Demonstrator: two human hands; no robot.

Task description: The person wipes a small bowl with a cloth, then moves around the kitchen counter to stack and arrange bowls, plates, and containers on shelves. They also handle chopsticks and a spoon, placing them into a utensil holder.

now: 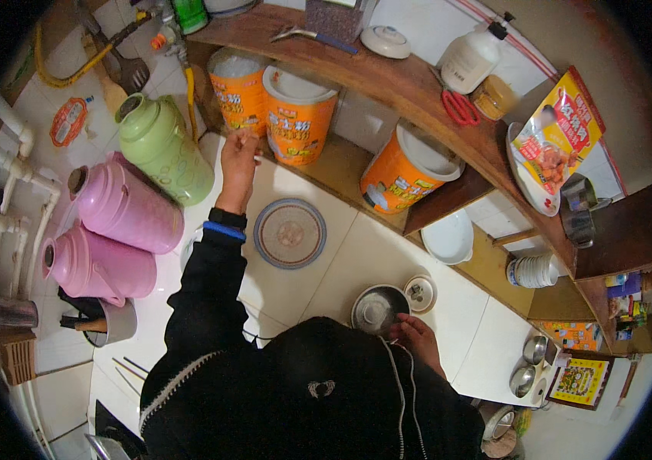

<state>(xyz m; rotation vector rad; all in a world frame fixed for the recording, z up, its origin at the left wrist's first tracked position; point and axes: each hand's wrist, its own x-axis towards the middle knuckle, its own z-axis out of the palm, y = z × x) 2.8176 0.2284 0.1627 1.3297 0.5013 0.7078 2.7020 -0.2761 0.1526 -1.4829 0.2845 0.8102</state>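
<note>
My left hand (239,169) reaches forward over the white tiled counter, its fingers curled in front of the left orange tub (238,100). Whether the fingertips touch that tub or hold something small cannot be seen. A second orange tub (300,123) with a white lid stands just right of them. Close to my body, my right hand (418,342) grips the rim of a round metal bowl (379,309). Touching or nearly touching the bowl is a small white dish (419,292) with dark bits in it. A round patterned plate (290,233) lies between my hands.
Two pink thermos flasks (130,210) and a green one (167,152) line the left side. A wooden shelf (326,60) runs overhead, bearing red-handled scissors (460,107) and a pump bottle (469,60). Beneath it are another orange tub (403,178), a white bowl (446,236) and stacked bowls (533,270).
</note>
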